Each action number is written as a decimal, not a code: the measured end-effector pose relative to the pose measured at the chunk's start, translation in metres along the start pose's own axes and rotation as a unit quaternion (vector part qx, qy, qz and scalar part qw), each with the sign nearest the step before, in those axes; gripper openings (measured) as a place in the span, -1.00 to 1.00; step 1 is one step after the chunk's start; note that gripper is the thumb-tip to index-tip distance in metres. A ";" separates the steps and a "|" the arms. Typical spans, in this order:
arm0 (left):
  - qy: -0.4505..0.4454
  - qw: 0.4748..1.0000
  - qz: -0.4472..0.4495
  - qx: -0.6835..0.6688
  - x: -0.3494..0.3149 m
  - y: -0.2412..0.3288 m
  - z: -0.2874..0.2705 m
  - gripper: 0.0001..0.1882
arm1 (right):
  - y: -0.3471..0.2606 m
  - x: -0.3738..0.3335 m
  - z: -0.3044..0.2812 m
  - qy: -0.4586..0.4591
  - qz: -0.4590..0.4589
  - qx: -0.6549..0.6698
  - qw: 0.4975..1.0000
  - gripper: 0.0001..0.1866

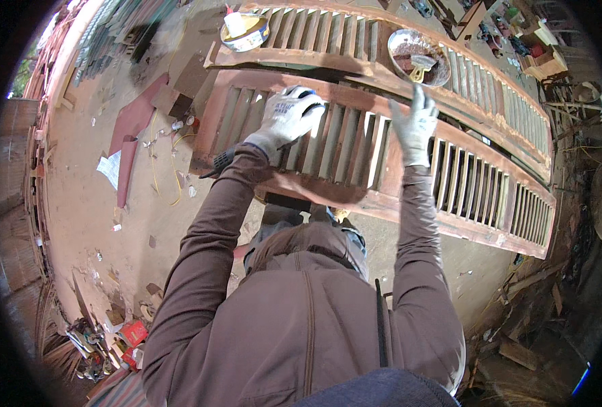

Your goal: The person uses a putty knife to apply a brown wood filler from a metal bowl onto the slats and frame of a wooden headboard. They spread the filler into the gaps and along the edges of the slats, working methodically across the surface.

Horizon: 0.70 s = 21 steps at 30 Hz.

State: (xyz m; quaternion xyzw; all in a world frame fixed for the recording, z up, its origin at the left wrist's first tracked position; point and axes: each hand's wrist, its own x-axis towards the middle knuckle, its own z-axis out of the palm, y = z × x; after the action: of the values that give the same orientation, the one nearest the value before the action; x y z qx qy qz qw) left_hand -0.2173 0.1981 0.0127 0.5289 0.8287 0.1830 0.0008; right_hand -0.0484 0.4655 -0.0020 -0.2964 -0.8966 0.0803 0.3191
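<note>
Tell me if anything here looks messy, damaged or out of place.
The near shutter has patchy, worn paint, bare in spots where the left hand and right hand rest. A bowl with a scraper sits on the far shutter. Paper and a yellow cord litter the floor.

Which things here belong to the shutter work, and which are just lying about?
In hand:
left hand and right hand, both gloved, on the near louvred shutter
bowl of filler with putty knife
open tin

Lying about:
yellow cord
paper scraps
wood offcuts
</note>
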 end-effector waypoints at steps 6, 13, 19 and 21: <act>0.076 0.997 0.010 -0.016 0.003 0.012 -0.011 -0.80 | 0.107 0.115 0.028 -0.123 -0.096 -0.249 0.956 -0.54; 0.047 0.996 -0.058 -0.040 0.006 0.017 -0.015 -0.79 | 0.132 0.177 0.113 -0.232 -0.360 -0.256 0.867 -0.68; 0.049 0.996 -0.061 -0.051 0.010 0.023 -0.016 -0.80 | 0.135 0.227 0.105 -0.267 -0.012 -0.092 0.959 -0.34; 0.061 0.995 -0.067 -0.038 0.008 0.025 -0.014 -0.80 | 0.134 0.246 0.092 -0.285 0.012 -0.078 0.955 -0.31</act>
State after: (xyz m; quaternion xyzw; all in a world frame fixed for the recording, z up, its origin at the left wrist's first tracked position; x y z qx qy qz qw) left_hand -0.2018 0.2099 0.0351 0.4595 0.8533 0.2459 -0.0170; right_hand -0.1939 0.7222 0.0099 -0.2959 -0.9501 0.0957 0.0249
